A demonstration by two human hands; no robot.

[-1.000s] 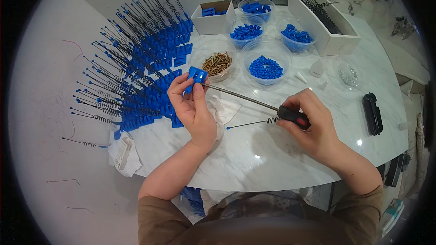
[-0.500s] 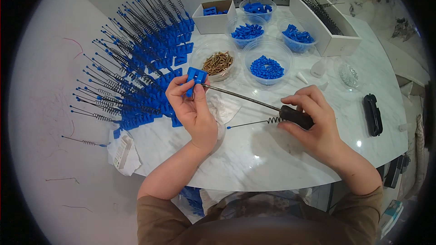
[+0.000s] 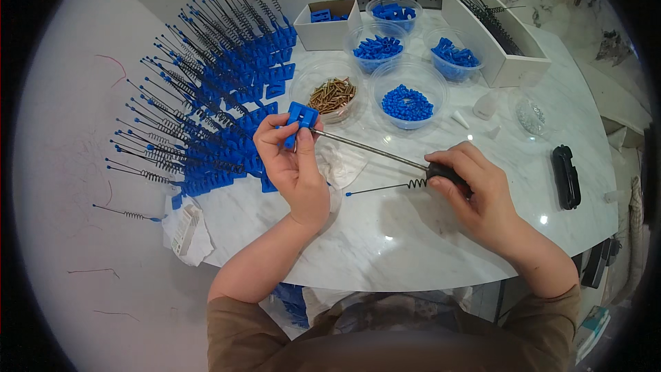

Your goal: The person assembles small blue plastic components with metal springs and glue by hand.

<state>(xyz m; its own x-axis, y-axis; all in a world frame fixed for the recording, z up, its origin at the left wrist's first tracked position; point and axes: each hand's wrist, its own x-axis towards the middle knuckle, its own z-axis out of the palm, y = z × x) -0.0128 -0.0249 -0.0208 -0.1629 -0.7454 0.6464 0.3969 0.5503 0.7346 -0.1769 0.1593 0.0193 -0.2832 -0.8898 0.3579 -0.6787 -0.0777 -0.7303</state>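
A small blue plastic bracket point(image 3: 302, 116) is pinched in the fingers of my left hand point(image 3: 296, 165), raised over the table. My right hand point(image 3: 478, 189) is closed round the black handle of a screwdriver point(image 3: 375, 151). Its long metal shaft slants up to the left, with the tip at the bracket by my left thumb. Whether a screw sits at the tip is hidden by my fingers. Below the shaft lies a black wire with a coil and a blue end point(image 3: 379, 190); its right end is hidden behind my right hand.
Many blue brackets with black spring wires point(image 3: 227, 124) crowd the table's left side. Tubs hold brass-coloured screws point(image 3: 332, 96), blue beads point(image 3: 407, 102) and other blue parts point(image 3: 378, 47). A white box point(image 3: 513, 70) holds black wires; a black folded tool point(image 3: 566, 178) lies at right.
My right fingers, raised and spread half a second ago, have come down and closed further round the screwdriver handle. My left hand and the bracket have hardly moved.
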